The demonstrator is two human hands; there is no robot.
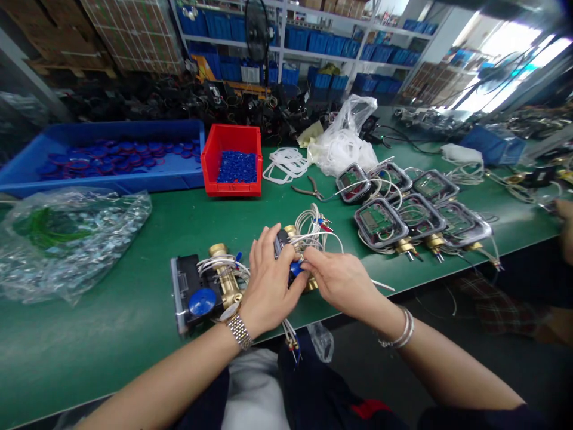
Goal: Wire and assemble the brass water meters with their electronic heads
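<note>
A meter with a brass pipe body [312, 283], a black housing and a blue round cap [296, 269] lies at the table's front edge, partly covered by my hands. My left hand [268, 283] is closed over its housing, with the thumb by the cap. At the cap's edge, the fingers of my right hand [342, 279] are pinched together; they partly hide the contact. White cables [311, 224] with coloured ends loop out behind the meter. Left of my left hand, a second meter [226, 278] lies on its side, showing a blue disc [202, 302] on its black housing.
Behind stand a blue tray [107, 179] of blue discs and a red bin [233, 190] of small blue parts. Pliers [308, 190] lie near white gaskets [286, 164]. Several clear-cased units [380, 222] fill the right; a plastic bag [76, 239] lies left. Another person's hand [564, 215] shows far right.
</note>
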